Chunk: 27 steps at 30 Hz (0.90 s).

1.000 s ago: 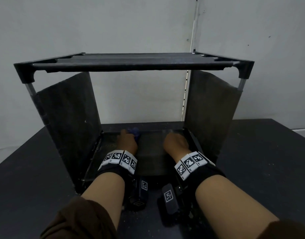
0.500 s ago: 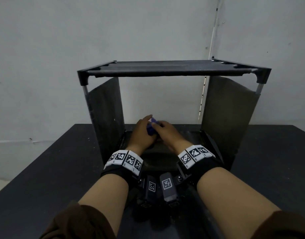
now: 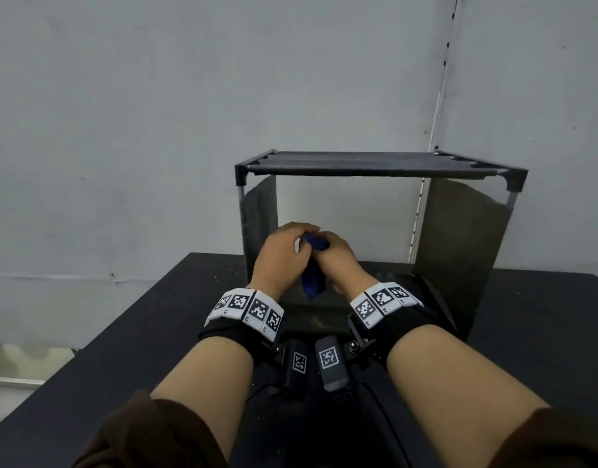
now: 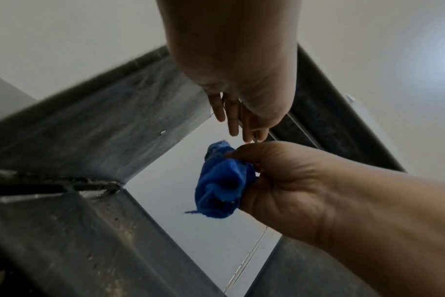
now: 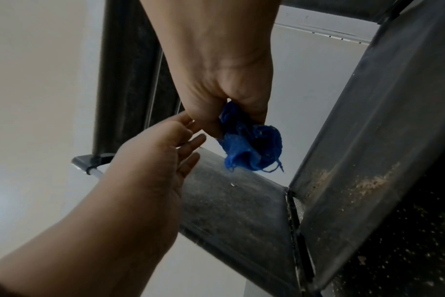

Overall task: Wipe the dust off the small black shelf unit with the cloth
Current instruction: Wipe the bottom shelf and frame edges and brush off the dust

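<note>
The right hand (image 4: 290, 188) grips the bunched cloth (image 4: 220, 185); the left hand (image 5: 155, 152) seems released; spread the cloth flat before wiping the dusty shelf unit (image 3: 375, 165).

Lower shelf (image 3: 319, 317) largely hidden behind both wrists; cloth (image 3: 313, 282) partly buried in the right hand (image 3: 338, 261).

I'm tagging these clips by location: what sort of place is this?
Probably a bare indoor workspace or recording room, not a furnished home: a small black shelf unit stands on a dark table set against plain grey walls that meet in a corner.
</note>
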Each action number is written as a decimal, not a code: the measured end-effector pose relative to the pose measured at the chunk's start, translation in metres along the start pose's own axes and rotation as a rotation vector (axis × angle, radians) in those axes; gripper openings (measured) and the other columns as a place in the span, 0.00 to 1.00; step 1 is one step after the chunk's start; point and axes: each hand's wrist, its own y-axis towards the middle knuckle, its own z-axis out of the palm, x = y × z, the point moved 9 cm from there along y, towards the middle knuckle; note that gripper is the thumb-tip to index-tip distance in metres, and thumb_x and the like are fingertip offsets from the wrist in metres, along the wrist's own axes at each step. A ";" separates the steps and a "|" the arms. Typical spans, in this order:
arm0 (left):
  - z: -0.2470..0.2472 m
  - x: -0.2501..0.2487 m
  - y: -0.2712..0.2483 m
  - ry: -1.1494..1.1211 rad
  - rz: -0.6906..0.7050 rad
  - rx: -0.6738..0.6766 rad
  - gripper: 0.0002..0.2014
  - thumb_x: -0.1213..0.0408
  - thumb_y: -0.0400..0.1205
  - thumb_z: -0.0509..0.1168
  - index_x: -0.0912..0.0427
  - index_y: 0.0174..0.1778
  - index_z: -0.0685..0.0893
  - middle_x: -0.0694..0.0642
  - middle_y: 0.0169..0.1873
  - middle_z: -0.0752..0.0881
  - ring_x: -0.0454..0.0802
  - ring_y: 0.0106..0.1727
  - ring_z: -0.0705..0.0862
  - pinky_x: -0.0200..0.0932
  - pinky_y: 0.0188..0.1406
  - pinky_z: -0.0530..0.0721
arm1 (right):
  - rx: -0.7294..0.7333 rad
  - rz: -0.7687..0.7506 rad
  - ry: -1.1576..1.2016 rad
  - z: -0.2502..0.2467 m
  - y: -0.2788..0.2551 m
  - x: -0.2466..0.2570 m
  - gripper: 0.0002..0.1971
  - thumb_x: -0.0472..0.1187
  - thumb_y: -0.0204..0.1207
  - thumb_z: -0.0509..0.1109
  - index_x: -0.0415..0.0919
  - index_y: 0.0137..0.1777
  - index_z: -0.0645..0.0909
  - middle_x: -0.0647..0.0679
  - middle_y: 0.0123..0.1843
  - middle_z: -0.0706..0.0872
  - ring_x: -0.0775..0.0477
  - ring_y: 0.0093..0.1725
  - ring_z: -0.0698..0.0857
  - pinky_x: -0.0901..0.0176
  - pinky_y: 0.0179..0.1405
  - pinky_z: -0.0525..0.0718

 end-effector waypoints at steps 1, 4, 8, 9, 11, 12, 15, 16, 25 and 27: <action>-0.007 -0.006 0.001 0.026 0.035 -0.022 0.18 0.71 0.78 0.59 0.52 0.58 0.86 0.49 0.57 0.87 0.45 0.60 0.83 0.38 0.64 0.79 | 0.011 -0.007 0.010 0.002 -0.003 0.004 0.13 0.47 0.74 0.66 0.51 0.59 0.79 0.45 0.55 0.88 0.42 0.53 0.87 0.42 0.59 0.86; -0.031 -0.024 0.002 0.107 0.150 -0.118 0.17 0.72 0.77 0.59 0.53 0.55 0.86 0.47 0.53 0.87 0.43 0.58 0.82 0.37 0.60 0.80 | 0.037 -0.022 0.022 0.005 -0.011 0.015 0.14 0.46 0.77 0.65 0.51 0.62 0.77 0.43 0.57 0.87 0.39 0.54 0.87 0.40 0.59 0.86; -0.060 -0.054 0.001 0.236 0.332 -0.280 0.15 0.74 0.75 0.59 0.56 0.49 0.87 0.50 0.52 0.86 0.47 0.60 0.79 0.31 0.61 0.73 | 0.030 -0.044 0.030 0.004 -0.011 0.024 0.15 0.40 0.79 0.63 0.49 0.66 0.76 0.45 0.59 0.84 0.42 0.55 0.84 0.47 0.57 0.85; -0.066 -0.061 0.001 0.251 0.365 -0.314 0.14 0.75 0.74 0.60 0.56 0.47 0.87 0.50 0.53 0.86 0.48 0.60 0.79 0.33 0.62 0.74 | 0.035 -0.052 0.035 0.004 -0.010 0.025 0.16 0.39 0.80 0.63 0.49 0.66 0.76 0.46 0.58 0.84 0.45 0.53 0.84 0.50 0.55 0.84; -0.076 -0.070 0.003 0.282 0.413 -0.381 0.13 0.75 0.74 0.61 0.57 0.46 0.87 0.51 0.53 0.86 0.49 0.59 0.79 0.36 0.63 0.75 | 0.041 -0.074 0.048 0.006 -0.008 0.026 0.15 0.37 0.80 0.63 0.49 0.65 0.77 0.46 0.57 0.83 0.48 0.50 0.83 0.56 0.49 0.82; -0.081 -0.073 0.004 0.297 0.429 -0.414 0.13 0.75 0.74 0.62 0.57 0.46 0.87 0.51 0.53 0.86 0.50 0.59 0.79 0.37 0.63 0.76 | 0.042 -0.082 0.050 0.007 -0.007 0.025 0.14 0.38 0.80 0.64 0.49 0.64 0.78 0.46 0.57 0.84 0.48 0.49 0.83 0.58 0.47 0.81; -0.097 -0.071 0.013 0.311 0.411 -0.478 0.14 0.73 0.74 0.60 0.56 0.47 0.87 0.51 0.55 0.85 0.50 0.60 0.78 0.41 0.64 0.77 | 0.044 -0.071 0.047 0.013 0.002 0.018 0.14 0.39 0.79 0.64 0.47 0.63 0.79 0.42 0.59 0.85 0.43 0.53 0.84 0.56 0.47 0.80; -0.102 -0.067 0.017 0.309 0.388 -0.486 0.14 0.72 0.74 0.59 0.55 0.47 0.87 0.50 0.55 0.85 0.50 0.60 0.78 0.43 0.64 0.77 | 0.046 -0.063 0.030 0.014 0.006 0.015 0.14 0.40 0.79 0.64 0.47 0.64 0.78 0.42 0.59 0.85 0.41 0.54 0.84 0.55 0.49 0.81; -0.122 -0.040 0.060 0.181 0.273 -0.501 0.09 0.67 0.79 0.58 0.58 0.44 0.84 0.47 0.41 0.87 0.45 0.42 0.83 0.41 0.46 0.84 | 0.061 -0.039 -0.131 0.026 0.044 -0.013 0.15 0.46 0.82 0.62 0.49 0.67 0.78 0.44 0.61 0.84 0.39 0.57 0.84 0.52 0.54 0.84; -0.127 -0.031 0.063 0.041 0.238 -0.536 0.08 0.68 0.80 0.59 0.60 0.45 0.85 0.47 0.40 0.89 0.42 0.42 0.85 0.33 0.40 0.84 | 0.071 -0.085 -0.179 0.028 0.051 -0.015 0.15 0.46 0.83 0.61 0.47 0.67 0.78 0.43 0.61 0.85 0.39 0.58 0.84 0.48 0.60 0.83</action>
